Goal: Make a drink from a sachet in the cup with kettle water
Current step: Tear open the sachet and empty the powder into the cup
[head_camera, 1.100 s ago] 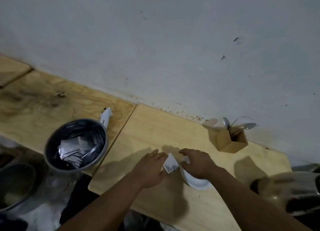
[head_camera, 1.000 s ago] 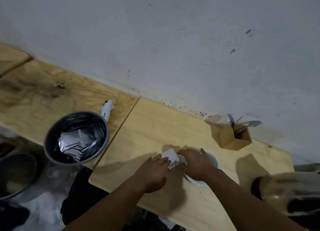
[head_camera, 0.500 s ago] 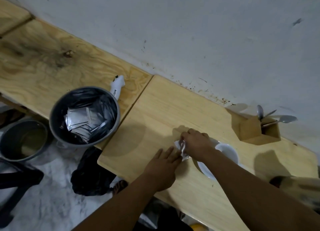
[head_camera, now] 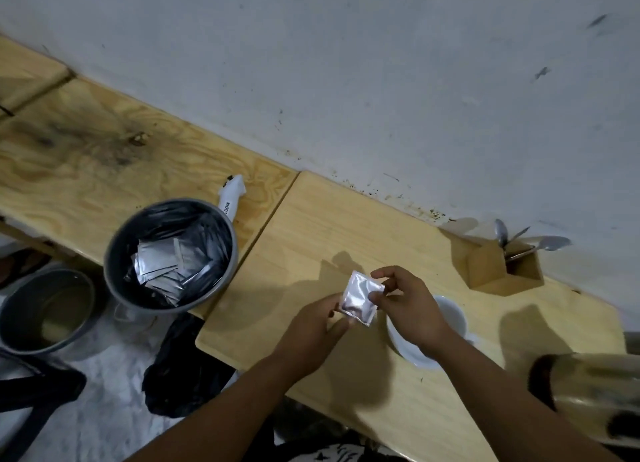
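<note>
A small silver sachet is held flat above the wooden table, just left of the white cup. My left hand pinches its lower left corner. My right hand pinches its right edge with thumb and forefinger and covers part of the cup. The metal kettle is blurred at the right edge, near the table's front.
A grey bin lined with a black bag holds several empty silver sachets, left of the table. A white tube lies behind it. A wooden box with spoons stands by the wall. A metal bucket sits on the floor.
Both hands have lifted the sachet off the table and turned it flat towards me. The view has tilted down and left, showing more of the floor and bin.
</note>
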